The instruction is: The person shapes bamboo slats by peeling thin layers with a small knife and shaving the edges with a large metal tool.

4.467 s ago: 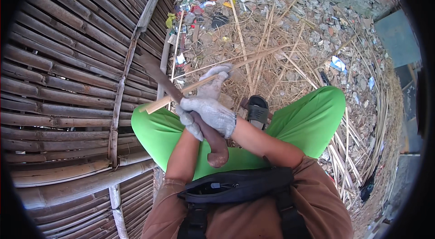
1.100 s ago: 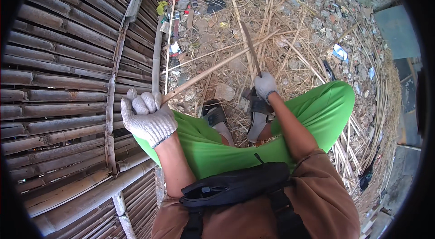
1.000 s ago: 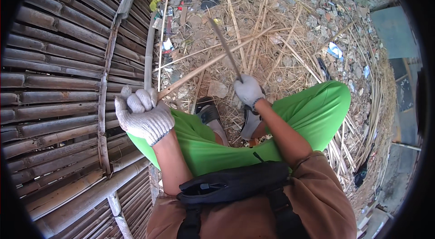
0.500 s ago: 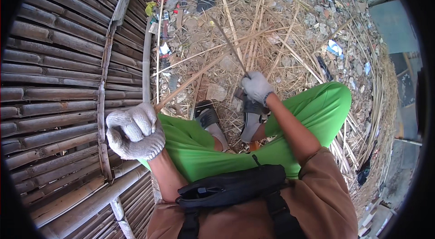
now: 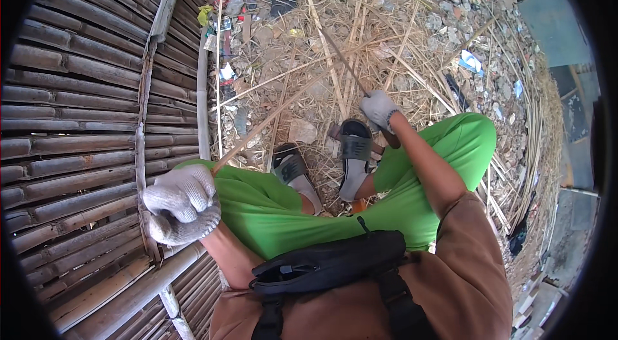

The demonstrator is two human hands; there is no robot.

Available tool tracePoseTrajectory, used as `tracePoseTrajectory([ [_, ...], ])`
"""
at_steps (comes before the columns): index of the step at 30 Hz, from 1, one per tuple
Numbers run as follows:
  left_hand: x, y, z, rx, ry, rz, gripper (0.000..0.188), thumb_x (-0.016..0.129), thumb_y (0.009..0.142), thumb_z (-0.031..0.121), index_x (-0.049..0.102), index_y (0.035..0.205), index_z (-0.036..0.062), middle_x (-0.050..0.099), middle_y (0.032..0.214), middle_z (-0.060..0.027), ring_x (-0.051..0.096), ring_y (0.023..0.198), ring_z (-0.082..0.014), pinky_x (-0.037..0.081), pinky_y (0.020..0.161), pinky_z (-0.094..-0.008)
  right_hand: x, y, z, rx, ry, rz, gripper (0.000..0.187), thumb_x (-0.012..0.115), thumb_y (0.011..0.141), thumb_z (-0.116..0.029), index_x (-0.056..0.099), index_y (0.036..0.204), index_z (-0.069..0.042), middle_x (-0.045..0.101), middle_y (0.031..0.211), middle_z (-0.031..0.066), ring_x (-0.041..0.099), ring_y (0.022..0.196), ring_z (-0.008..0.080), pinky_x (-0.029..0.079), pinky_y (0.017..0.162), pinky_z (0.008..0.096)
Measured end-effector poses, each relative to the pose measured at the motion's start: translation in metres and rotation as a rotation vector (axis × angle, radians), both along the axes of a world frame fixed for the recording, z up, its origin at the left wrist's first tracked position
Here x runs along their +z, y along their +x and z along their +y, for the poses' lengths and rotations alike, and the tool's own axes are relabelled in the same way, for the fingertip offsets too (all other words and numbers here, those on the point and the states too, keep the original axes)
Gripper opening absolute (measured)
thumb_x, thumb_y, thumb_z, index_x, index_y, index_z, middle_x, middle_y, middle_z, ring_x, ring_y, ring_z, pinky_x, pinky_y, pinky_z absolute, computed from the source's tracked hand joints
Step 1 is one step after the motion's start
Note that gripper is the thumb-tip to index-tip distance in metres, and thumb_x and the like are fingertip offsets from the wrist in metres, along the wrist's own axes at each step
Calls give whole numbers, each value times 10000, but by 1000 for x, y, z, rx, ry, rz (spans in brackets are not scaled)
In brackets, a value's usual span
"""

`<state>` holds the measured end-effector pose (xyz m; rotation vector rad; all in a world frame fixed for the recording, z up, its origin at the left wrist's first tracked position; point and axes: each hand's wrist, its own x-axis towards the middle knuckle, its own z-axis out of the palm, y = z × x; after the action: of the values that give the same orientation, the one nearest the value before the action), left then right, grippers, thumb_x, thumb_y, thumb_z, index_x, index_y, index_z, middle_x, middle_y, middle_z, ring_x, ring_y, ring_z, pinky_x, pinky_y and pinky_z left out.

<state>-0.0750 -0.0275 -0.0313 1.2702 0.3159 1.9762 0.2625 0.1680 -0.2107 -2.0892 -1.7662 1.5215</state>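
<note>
My left hand (image 5: 182, 206), in a whitish knit glove, is closed in a fist by the bamboo wall, left of my knee. A long bamboo strip (image 5: 261, 126) runs from this fist up and right over the ground. My right hand (image 5: 378, 110), also gloved, grips a long thin dark tool (image 5: 344, 62) in front of my right foot. The tool slants up and left from the fist, and a dark end shows below it. Strip and tool cross in the picture; whether they touch I cannot tell. The tool's exact kind is unclear.
A bamboo slat wall (image 5: 84, 140) stands close on my left. Loose bamboo strips (image 5: 351, 37), shavings, rubble and plastic litter (image 5: 235, 5) cover the ground ahead. My sandalled feet (image 5: 356, 153) are between my bent knees. A black waist bag (image 5: 328, 259) lies across my lap.
My left fist has drawn back slightly, toward the lower left, with the bamboo strip. My right hand has moved right and a little farther out with the dark tool, uncovering my right sandal.
</note>
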Motion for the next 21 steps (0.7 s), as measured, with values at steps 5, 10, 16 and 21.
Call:
tracePoseTrajectory([
  [5,-2,-10,1,47,-15,60,387,648,1010,359,573,770,64,441,481,33,373,388,-105,345,453,-303,108,-75,-70,522,31,325,327,559,934,-274,694,994,18,699,798,243,716,776,373,571,770,473],
  [10,-1,-4,-1,27,1,119,355,645,993,349,613,821,40,480,530,14,425,444,-127,381,486,-315,118,-77,-77,802,228,241,313,572,914,-305,718,982,-37,702,860,253,686,836,456,544,775,534],
  [16,-9,-6,-7,12,-46,48,335,659,965,313,605,809,21,441,497,25,396,423,-135,355,475,-339,87,-76,-67,768,317,209,305,593,894,-327,731,975,-66,708,887,251,696,871,450,546,778,541],
  [21,-10,1,-16,79,-40,57,430,705,953,398,676,808,-6,403,467,53,398,381,-148,343,436,-354,92,-67,-77,769,448,139,248,633,907,-289,729,965,-68,702,866,229,692,836,448,543,746,527],
])
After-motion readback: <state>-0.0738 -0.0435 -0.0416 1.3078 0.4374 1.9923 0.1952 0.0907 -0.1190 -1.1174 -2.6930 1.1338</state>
